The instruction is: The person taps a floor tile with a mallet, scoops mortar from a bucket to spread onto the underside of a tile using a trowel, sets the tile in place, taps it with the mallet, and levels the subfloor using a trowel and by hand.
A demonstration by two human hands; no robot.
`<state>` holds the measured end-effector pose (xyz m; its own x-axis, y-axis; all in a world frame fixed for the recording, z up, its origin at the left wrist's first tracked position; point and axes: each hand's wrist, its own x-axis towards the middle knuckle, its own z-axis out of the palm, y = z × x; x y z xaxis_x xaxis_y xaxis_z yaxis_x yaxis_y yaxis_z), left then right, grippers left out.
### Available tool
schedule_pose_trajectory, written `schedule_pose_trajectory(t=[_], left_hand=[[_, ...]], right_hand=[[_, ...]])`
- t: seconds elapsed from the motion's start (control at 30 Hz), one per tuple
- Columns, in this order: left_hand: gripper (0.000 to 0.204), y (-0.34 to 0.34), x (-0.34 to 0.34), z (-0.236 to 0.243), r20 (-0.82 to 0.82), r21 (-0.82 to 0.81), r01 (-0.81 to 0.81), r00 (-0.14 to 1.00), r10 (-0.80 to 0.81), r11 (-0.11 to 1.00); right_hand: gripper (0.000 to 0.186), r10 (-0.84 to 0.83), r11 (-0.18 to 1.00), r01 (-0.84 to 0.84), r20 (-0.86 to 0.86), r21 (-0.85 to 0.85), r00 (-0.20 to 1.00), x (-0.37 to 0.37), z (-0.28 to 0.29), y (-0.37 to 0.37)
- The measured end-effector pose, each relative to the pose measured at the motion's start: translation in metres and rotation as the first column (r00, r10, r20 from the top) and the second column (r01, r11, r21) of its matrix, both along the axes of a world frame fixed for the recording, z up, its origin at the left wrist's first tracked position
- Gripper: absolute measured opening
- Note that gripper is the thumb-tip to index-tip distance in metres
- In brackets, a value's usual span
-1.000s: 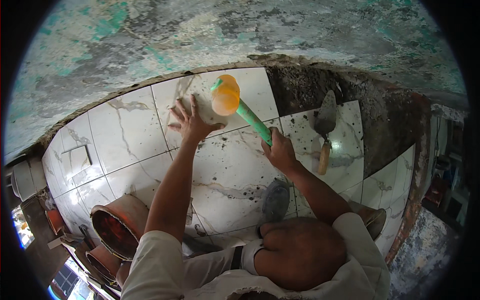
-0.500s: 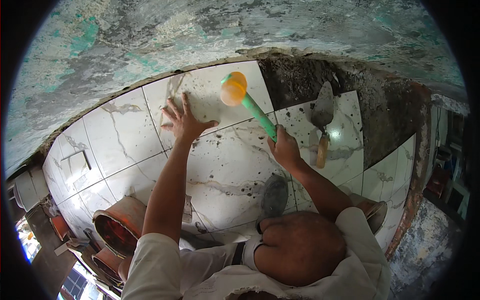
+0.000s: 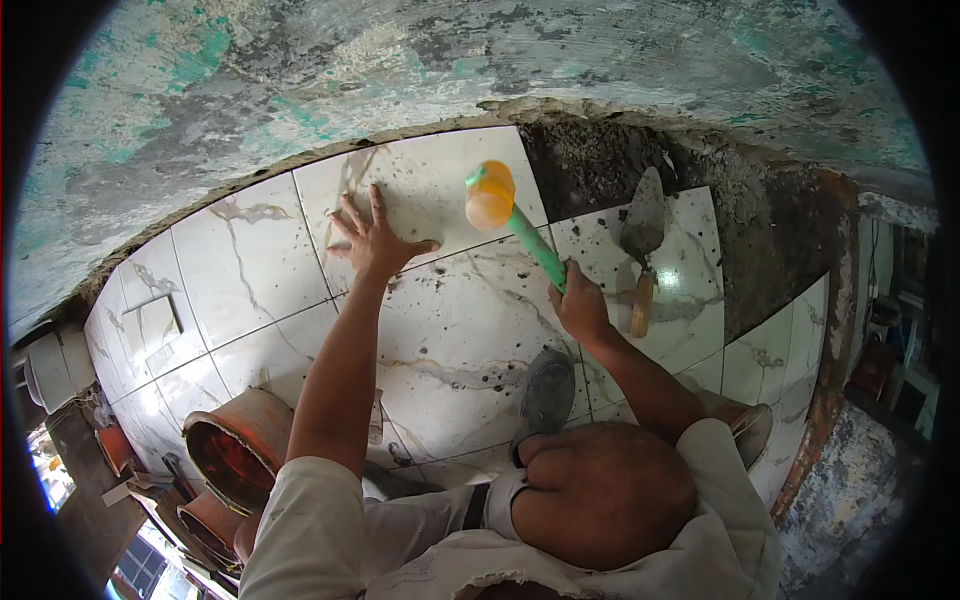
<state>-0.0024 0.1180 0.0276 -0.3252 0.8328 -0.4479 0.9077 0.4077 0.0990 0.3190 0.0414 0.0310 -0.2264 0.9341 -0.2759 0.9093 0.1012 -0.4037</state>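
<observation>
My left hand (image 3: 375, 240) lies open on a white marble-patterned tile (image 3: 450, 165) beside the wall, fingers spread. My right hand (image 3: 580, 300) grips the green handle of a rubber mallet (image 3: 536, 247), whose orange head (image 3: 490, 205) is above the right part of that same tile. A trowel (image 3: 644, 222) with a wooden handle rests on the speckled tile to the right. Dark rough mortar (image 3: 580, 165) is exposed between that tile area and the wall.
A mottled grey and green wall (image 3: 440, 60) spans the top. At the lower left lie stained buckets (image 3: 215, 435) and assorted scraps. A small square tile piece (image 3: 150, 325) sits on the tiles at left. My shoe (image 3: 545, 385) and bent knee are below my hands.
My right hand and the mallet have moved a little to the right, the head also slightly down since half a second ago. My left hand stays spread on the tile.
</observation>
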Motion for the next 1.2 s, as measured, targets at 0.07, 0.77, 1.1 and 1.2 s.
schedule_pose_trajectory(t=[0.07, 0.77, 1.1, 1.2], left_hand=[[0.142, 0.0, 0.0, -0.002, -0.006, -0.037, -0.004, 1.0, 0.004, 0.999], [0.137, -0.017, -0.009, -0.018, 0.048, 0.122, 0.042, 0.998, -0.048, 0.992], [0.092, -0.126, 0.001, -0.045, 0.037, 0.417, 0.086, 0.993, -0.112, 0.905], [0.093, -0.138, -0.004, -0.041, -0.004, 0.401, 0.065, 0.998, -0.069, 0.914]], right_hand=[[0.05, 0.026, 0.999, -0.027, 0.01, 0.043, 1.0, 0.004, -0.002, -0.005], [0.037, -0.119, 0.986, 0.106, -0.089, -0.13, 0.989, 0.02, 0.028, -0.032], [0.026, 0.043, 0.994, 0.013, -0.492, 0.109, 0.869, -0.056, 0.04, 0.014], [0.026, 0.039, 0.998, -0.057, -0.405, -0.033, 0.913, -0.075, 0.022, 0.014]])
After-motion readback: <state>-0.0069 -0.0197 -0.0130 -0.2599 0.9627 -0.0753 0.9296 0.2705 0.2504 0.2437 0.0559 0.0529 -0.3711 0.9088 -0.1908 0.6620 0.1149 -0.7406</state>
